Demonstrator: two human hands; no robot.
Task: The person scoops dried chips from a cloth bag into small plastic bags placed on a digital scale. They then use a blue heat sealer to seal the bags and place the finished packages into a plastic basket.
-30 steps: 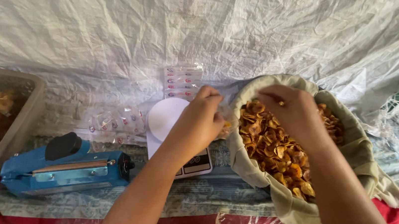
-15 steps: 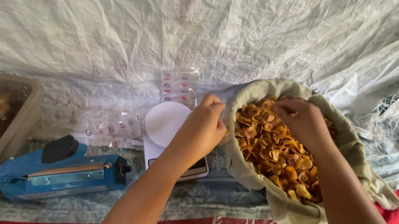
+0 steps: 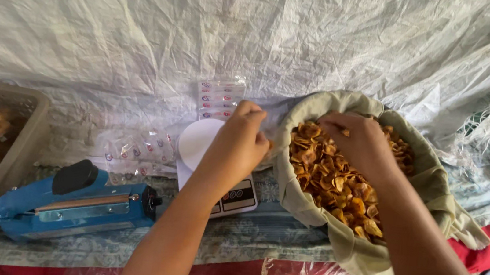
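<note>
Golden chips [image 3: 338, 179] fill the sack [image 3: 367, 256] beneath both loosely curled hands [image 3: 362, 146].

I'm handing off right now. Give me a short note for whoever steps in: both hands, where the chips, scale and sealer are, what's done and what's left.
Left hand: fingers pinched by the rim of the cloth-lined sack, above the white scale; what it grips is unclear.
Right hand: down on the fried chips inside the sack.
Blue heat sealer sits left of the scale; clear pouches lie behind it.
Done: filled bags of chips rest in the basket at far left.
Left: the sack holds plenty of chips; scale plate is bare.
</note>
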